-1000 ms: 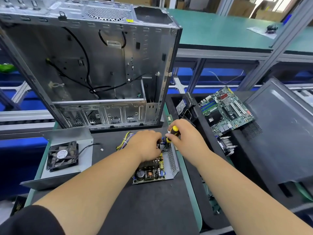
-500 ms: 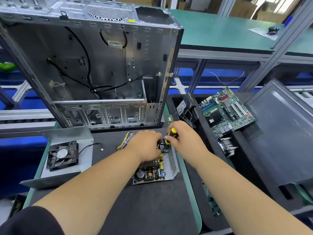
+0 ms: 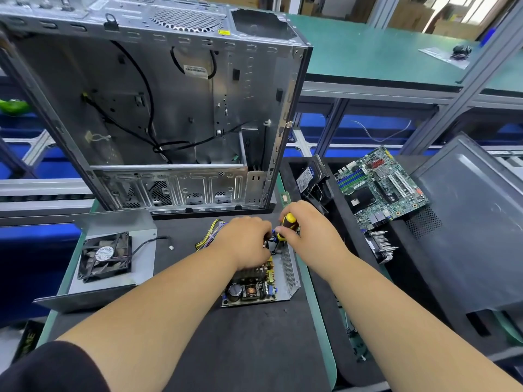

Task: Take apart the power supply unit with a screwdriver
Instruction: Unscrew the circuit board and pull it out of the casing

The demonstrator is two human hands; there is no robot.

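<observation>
The right hand (image 3: 308, 230) grips the yellow-black screwdriver (image 3: 286, 226). The left hand (image 3: 249, 241), fingers curled, presses on the open metal power supply unit (image 3: 263, 281), hiding the screw.

Left hand (image 3: 249, 240) curled; right hand (image 3: 308, 230) gripping

Black short sleeve (image 3: 51, 369); bare forearms

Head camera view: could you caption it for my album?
Right hand drives a screwdriver into the opened power supply; left hand steadies it.
</observation>
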